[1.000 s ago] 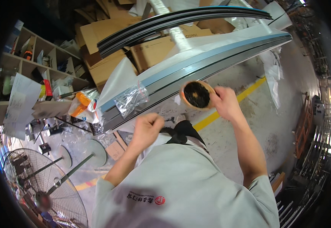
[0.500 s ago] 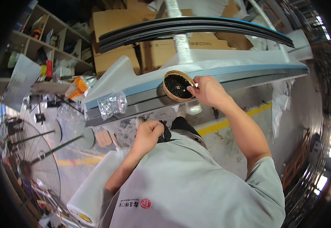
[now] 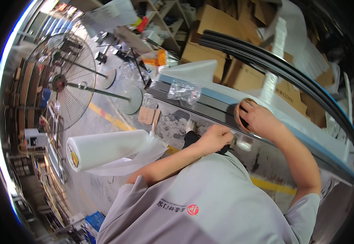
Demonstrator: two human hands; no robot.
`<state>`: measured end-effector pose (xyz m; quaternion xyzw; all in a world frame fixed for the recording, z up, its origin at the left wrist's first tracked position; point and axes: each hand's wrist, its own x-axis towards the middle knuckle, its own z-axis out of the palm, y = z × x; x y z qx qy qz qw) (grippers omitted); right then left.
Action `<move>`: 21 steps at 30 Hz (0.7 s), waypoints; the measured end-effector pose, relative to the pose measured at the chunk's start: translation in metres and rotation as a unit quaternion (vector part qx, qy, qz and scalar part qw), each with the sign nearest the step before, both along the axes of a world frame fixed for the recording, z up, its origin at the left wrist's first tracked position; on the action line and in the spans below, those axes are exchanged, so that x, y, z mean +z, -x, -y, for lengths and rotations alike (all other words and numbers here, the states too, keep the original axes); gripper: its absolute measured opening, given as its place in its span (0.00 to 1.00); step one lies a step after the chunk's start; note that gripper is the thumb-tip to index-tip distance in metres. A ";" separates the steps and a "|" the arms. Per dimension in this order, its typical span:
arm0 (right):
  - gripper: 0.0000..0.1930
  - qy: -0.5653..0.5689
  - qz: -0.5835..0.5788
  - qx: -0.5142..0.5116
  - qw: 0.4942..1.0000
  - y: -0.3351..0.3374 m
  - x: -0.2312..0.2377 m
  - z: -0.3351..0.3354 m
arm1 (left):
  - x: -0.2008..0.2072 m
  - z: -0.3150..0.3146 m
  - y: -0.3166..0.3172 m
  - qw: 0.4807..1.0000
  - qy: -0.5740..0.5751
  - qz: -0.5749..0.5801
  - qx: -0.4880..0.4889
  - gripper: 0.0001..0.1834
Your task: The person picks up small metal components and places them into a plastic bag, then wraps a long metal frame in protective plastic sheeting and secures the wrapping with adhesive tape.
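A round bowl [image 3: 237, 115] with a brown rim sits on the dark and blue long profiles [image 3: 221, 106]. My right hand [image 3: 263, 120] bends over it, fingers curled down inside and their tips hidden. It covers most of the bowl's contents, small black pieces in the earlier frame. My left hand [image 3: 214, 140] is closed in a loose fist in front of my body, left of the bowl and apart from it. Anything inside that fist is out of sight. On the profiles farther left lies a clear plastic bag [image 3: 184, 92] with small pieces in it.
Beyond the profiles, long black strips [image 3: 274, 61] run in front of cardboard boxes [image 3: 203, 61]. A roll of white foam sheet [image 3: 108, 149] lies at my left. Farther left stand large fans [image 3: 59, 83]. Shelves [image 3: 173, 24] are at the back.
The view has swung toward the left. My right hand has gone from pinching at the bowl's right edge to reaching down into it. My left hand stays closed, now nearer the bowl.
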<state>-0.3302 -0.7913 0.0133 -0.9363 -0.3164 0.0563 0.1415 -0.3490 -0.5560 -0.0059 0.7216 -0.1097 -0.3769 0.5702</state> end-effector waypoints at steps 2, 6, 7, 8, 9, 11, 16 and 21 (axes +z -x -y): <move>0.14 0.040 -0.023 0.020 0.999 -0.006 0.002 -0.005 | 0.003 -0.006 0.001 1.000 0.011 0.003 0.010 0.14; 0.19 0.040 -0.094 0.020 0.995 -0.013 0.005 -0.001 | -0.007 -0.013 -0.010 0.998 0.010 0.053 0.011 0.12; 0.20 0.028 -0.088 0.025 0.995 -0.014 0.000 0.000 | -0.012 -0.017 -0.015 0.998 0.000 0.068 -0.007 0.13; 0.21 0.030 -0.081 0.021 0.996 -0.015 -0.005 -0.002 | -0.013 -0.023 -0.016 0.998 0.009 0.062 0.006 0.13; 0.21 0.032 -0.076 0.017 0.996 -0.015 -0.010 -0.005 | -0.008 -0.028 -0.017 0.999 0.021 0.038 0.016 0.14; 0.20 0.048 -0.096 0.001 0.994 -0.017 0.005 -0.020 | -0.009 -0.036 -0.019 0.999 0.026 0.034 0.030 0.14; 0.14 0.038 -0.113 -0.008 0.993 -0.023 0.001 -0.020 | -0.010 -0.044 -0.034 0.997 0.050 0.027 0.047 0.14; 0.10 0.007 -0.132 -0.006 0.991 -0.030 -0.004 -0.018 | 0.003 -0.050 -0.052 0.996 0.060 -0.015 0.063 0.14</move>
